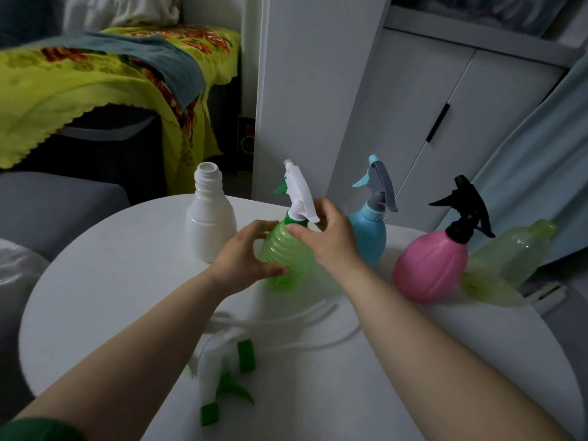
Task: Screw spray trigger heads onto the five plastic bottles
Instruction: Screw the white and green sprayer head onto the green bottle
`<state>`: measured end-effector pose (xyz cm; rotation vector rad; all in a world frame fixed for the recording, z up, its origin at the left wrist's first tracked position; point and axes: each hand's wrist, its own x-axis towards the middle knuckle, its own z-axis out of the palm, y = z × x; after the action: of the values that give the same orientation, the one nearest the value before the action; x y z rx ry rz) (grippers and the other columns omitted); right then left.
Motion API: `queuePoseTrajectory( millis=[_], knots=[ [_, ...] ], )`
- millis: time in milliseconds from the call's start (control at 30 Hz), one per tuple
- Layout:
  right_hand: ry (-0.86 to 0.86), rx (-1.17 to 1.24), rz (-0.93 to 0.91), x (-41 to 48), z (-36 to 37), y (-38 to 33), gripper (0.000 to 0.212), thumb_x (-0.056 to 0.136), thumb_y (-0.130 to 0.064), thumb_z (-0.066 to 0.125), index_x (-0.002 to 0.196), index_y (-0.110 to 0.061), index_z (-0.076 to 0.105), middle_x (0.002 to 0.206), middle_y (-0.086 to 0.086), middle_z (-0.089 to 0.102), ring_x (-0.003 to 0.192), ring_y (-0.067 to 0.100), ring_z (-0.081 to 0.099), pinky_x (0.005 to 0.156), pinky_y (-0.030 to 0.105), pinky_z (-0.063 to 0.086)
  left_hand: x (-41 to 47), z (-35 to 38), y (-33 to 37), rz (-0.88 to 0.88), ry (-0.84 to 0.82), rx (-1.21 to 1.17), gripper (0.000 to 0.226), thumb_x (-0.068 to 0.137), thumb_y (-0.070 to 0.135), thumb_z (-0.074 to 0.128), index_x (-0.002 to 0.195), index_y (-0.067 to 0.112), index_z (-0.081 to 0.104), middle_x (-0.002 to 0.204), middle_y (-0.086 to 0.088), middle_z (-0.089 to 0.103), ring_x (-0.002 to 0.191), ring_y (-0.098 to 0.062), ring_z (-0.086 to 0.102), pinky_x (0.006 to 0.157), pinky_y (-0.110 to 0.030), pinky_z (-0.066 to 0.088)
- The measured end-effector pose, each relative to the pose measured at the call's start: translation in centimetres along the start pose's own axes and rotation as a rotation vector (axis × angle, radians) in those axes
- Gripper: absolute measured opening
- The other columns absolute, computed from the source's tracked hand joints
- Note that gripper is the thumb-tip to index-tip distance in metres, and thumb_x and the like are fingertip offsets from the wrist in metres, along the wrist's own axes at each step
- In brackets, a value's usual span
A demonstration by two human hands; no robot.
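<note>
A ribbed green bottle (288, 259) stands tilted in the middle of the round white table (105, 294). My left hand (246, 259) grips its body. My right hand (327, 237) is closed around the green collar of the white spray trigger head (299, 192) sitting on its neck. An open white bottle (210, 218) stands behind to the left, with no head. To the right stand a blue bottle (370, 240) with a grey-blue head and a pink bottle (429, 268) with a black head. A pale green bottle (506, 262) lies on its side, headless. Two loose white-and-green trigger heads (222, 370) lie near me.
Thin white dip tubes (305, 326) trail from the loose heads across the table. A sofa with a yellow flowered cover (79, 78) is behind left. A white cabinet (413, 100) and a pale blue curtain (541, 148) stand behind right.
</note>
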<state>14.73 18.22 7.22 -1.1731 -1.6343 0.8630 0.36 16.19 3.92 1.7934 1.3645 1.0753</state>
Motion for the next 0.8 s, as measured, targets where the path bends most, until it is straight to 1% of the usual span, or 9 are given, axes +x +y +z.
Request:
queuePoseTrajectory(
  millis=[67, 133, 200, 267, 367, 467, 600, 700, 800],
  knots=[
    [0.002, -0.031, 0.011, 0.0, 0.4, -0.1, 0.034, 0.071, -0.014, 0.070, 0.092, -0.024, 0.045, 0.086, -0.011, 0.052, 0.078, 0.000, 0.051, 0.063, 0.002, 0.036, 0.0, 0.1, 0.0, -0.004, 0.000, -0.003, 0.072, 0.055, 0.006, 0.081, 0.118, 0.008, 0.046, 0.107, 0.002, 0.049, 0.101, -0.012, 0.046, 0.076, -0.010, 0.031],
    [-0.069, -0.001, 0.064, 0.1, 0.2, -0.1, 0.034, 0.074, -0.013, 0.066, 0.100, -0.023, 0.046, 0.096, -0.002, 0.055, 0.091, 0.013, 0.053, 0.077, 0.017, 0.040, 0.1, 0.0, 0.0, -0.012, -0.005, -0.001, 0.072, 0.055, 0.007, 0.081, 0.118, 0.009, 0.046, 0.107, 0.003, 0.049, 0.101, -0.012, 0.046, 0.075, -0.008, 0.031],
    [-0.125, -0.002, 0.081, 0.1, -0.3, -0.3, 0.028, 0.076, -0.010, 0.063, 0.102, -0.018, 0.054, 0.090, -0.004, 0.058, 0.093, 0.016, 0.053, 0.081, 0.026, 0.043, 0.1, 0.0, -0.1, -0.009, -0.003, 0.002, 0.072, 0.055, 0.006, 0.081, 0.118, 0.009, 0.046, 0.106, 0.003, 0.049, 0.099, -0.012, 0.046, 0.071, -0.004, 0.033],
    [-0.112, 0.007, 0.077, 0.2, -0.8, -0.4, 0.027, 0.075, -0.008, 0.064, 0.102, -0.012, 0.061, 0.089, -0.003, 0.062, 0.089, 0.015, 0.056, 0.085, 0.030, 0.045, 0.0, 0.0, -0.1, -0.001, 0.000, 0.001, 0.071, 0.055, 0.006, 0.081, 0.117, 0.008, 0.046, 0.106, 0.003, 0.049, 0.098, -0.012, 0.046, 0.069, -0.001, 0.033],
    [-0.045, -0.048, 0.038, 0.2, -0.4, -0.6, 0.031, 0.071, -0.010, 0.069, 0.102, -0.009, 0.063, 0.090, -0.001, 0.063, 0.087, 0.013, 0.058, 0.081, 0.028, 0.045, 0.0, 0.1, -0.1, 0.001, 0.008, -0.001, 0.071, 0.056, 0.006, 0.080, 0.118, 0.006, 0.046, 0.106, 0.002, 0.049, 0.100, -0.014, 0.046, 0.075, -0.010, 0.031],
    [-0.020, -0.089, 0.036, 0.1, -0.3, -0.9, 0.032, 0.071, -0.012, 0.069, 0.102, -0.008, 0.062, 0.091, 0.001, 0.063, 0.087, 0.014, 0.058, 0.080, 0.026, 0.044, 0.0, 0.2, -0.1, -0.002, 0.007, 0.000, 0.071, 0.056, 0.006, 0.080, 0.118, 0.007, 0.046, 0.107, 0.002, 0.049, 0.100, -0.013, 0.046, 0.075, -0.010, 0.031],
    [-0.219, -0.079, 0.099, 0.7, -1.3, -1.4, 0.036, 0.076, -0.009, 0.064, 0.111, -0.008, 0.057, 0.101, 0.001, 0.060, 0.095, 0.014, 0.056, 0.088, 0.024, 0.045, 0.2, 0.1, 0.1, -0.011, -0.021, 0.000, 0.072, 0.057, 0.005, 0.080, 0.119, 0.006, 0.044, 0.109, 0.000, 0.046, 0.101, -0.014, 0.044, 0.077, -0.010, 0.031],
    [-0.275, -0.045, 0.122, 1.1, -1.6, -1.5, 0.038, 0.075, -0.006, 0.065, 0.112, -0.007, 0.057, 0.103, 0.002, 0.061, 0.093, 0.011, 0.056, 0.081, 0.014, 0.047, 0.5, 0.0, 0.1, -0.016, -0.102, 0.014, 0.077, 0.060, 0.006, 0.078, 0.126, 0.008, 0.037, 0.114, 0.001, 0.041, 0.107, -0.014, 0.040, 0.083, -0.011, 0.029],
    [-0.186, -0.071, 0.087, 0.8, -1.3, -1.1, 0.035, 0.073, -0.008, 0.067, 0.107, -0.007, 0.060, 0.098, 0.004, 0.063, 0.091, 0.014, 0.058, 0.088, 0.029, 0.047, 0.7, -0.1, -0.1, -0.041, -0.149, -0.020, 0.078, 0.061, 0.007, 0.077, 0.128, 0.014, 0.038, 0.115, 0.004, 0.047, 0.113, -0.015, 0.044, 0.093, -0.021, 0.032]
  ],
)
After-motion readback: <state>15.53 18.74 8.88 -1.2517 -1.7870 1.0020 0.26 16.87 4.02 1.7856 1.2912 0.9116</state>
